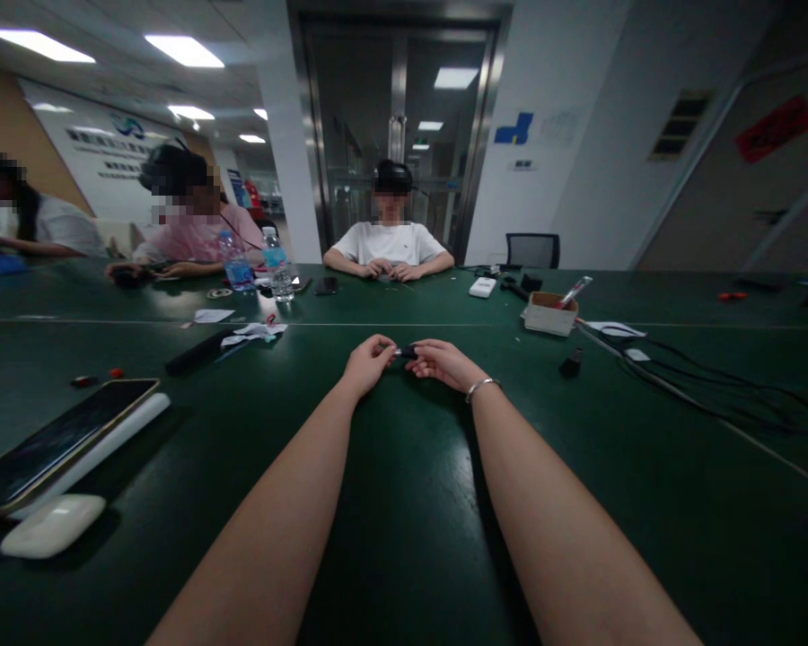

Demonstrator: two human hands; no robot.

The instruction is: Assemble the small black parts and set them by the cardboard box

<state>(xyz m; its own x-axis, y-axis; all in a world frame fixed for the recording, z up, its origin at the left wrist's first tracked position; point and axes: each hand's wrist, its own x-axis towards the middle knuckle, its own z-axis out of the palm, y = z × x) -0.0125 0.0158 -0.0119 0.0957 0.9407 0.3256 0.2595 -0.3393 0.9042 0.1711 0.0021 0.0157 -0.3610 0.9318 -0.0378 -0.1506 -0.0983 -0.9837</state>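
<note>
Both hands meet above the dark green table (404, 467), pinching one small black piece with a silvery end (408, 352); it looks like a USB stick, though it is too small to be sure. My left hand (367, 366) grips the silvery end on the left between thumb and forefinger. From the right, my right hand (446, 363), with a silver bracelet (483, 387) at its wrist, closes on the black end. Fingers partly cover the piece.
A phone (67, 440) and a white rounded case (54, 526) lie at left. Bottles (277, 269), paper scraps (254, 335) and a black bar (198, 352) are beyond. At right are a small box (550, 314), a black block (571, 362) and cables (707, 377). A person (389, 242) sits opposite.
</note>
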